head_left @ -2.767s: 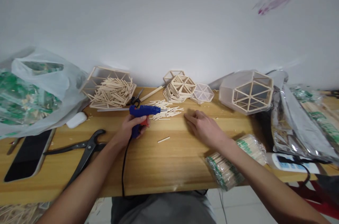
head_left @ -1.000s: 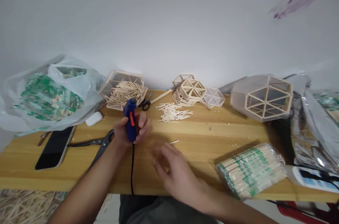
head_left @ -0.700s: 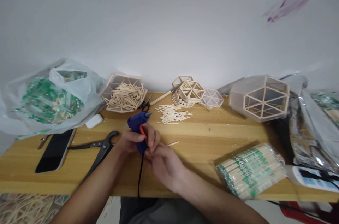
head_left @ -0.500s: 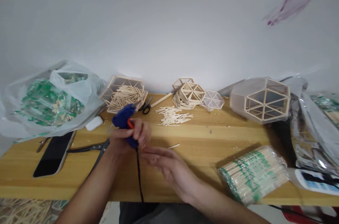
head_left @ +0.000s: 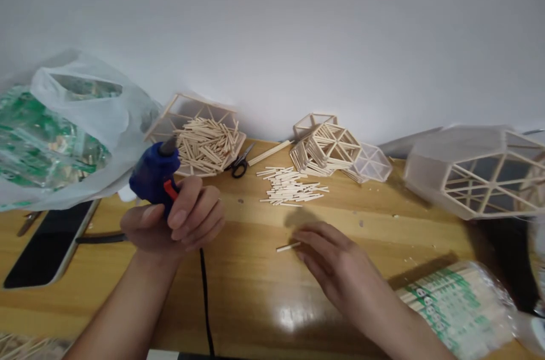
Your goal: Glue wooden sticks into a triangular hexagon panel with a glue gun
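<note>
A blue glue gun point(head_left: 151, 174) with a red trigger is gripped in my left hand point(head_left: 179, 221), its nozzle tilted up toward the right. Its black cord hangs down over the table. My right hand point(head_left: 336, 266) is low over the wooden table, thumb and fingertips at the right end of a short stick point(head_left: 288, 247). The fingers are partly apart; whether they pinch the stick cannot be made out. Just behind lies a loose pile of short sticks point(head_left: 293, 187).
Black scissors point(head_left: 239, 167) lie beside a frame heaped with sticks point(head_left: 204, 147). Stacked hexagonal frames point(head_left: 327, 147) stand by the wall. A phone point(head_left: 46, 246) and plastic bag point(head_left: 93, 127) are left; a stick package point(head_left: 464, 306) and large lantern-like frame point(head_left: 472, 170) are right.
My hands have moved apart: the left went left with the glue gun, the right moved right to the short stick. The view has shifted closer to the table.
</note>
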`<state>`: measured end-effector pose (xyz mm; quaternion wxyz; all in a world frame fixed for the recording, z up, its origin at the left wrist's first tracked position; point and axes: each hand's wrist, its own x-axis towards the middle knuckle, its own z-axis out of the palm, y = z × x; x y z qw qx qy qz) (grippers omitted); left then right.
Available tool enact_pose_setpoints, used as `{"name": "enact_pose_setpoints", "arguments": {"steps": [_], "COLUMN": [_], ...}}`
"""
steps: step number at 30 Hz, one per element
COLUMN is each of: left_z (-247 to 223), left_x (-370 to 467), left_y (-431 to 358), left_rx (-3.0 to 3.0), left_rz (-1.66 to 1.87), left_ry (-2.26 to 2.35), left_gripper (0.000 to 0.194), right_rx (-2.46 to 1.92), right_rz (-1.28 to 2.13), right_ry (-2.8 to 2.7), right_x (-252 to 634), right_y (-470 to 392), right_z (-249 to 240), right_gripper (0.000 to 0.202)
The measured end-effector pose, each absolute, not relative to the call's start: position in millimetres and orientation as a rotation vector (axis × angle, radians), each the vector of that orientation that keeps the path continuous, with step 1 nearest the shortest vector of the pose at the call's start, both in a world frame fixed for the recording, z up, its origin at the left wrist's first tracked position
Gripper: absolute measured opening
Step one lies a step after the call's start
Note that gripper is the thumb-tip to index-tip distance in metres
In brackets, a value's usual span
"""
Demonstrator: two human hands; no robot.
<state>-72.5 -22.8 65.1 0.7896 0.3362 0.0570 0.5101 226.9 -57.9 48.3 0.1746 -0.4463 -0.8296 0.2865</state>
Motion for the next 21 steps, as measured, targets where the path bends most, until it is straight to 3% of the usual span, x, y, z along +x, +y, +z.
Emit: {"name": "enact_pose_setpoints", "arguments": {"steps": [13,18,21], "left_z": [62.9,62.8,60.7], "left_x": [-64.6,-65.3,-65.8], "left_y": [-18.2,-18.7,-17.0], "left_rx": [0.701,0.702,0.703], "left_rz": [1.147,1.169,1.191], "left_ry": [0.301,0.332,0.337], "left_gripper": [0.029,0.027,0.027], "right_rx": [-1.117,-0.904,-0.839], "right_rz": [0.653,0.303,0.094], "right_ry": [-2.736,-2.873,-2.890], "right_x": [202.6,163.0,136.1], "right_y": [-37.8,-32.9,-37.5], "right_z": [59.2,45.3,28.0], "right_gripper": [0.009,0.024,0.045]}}
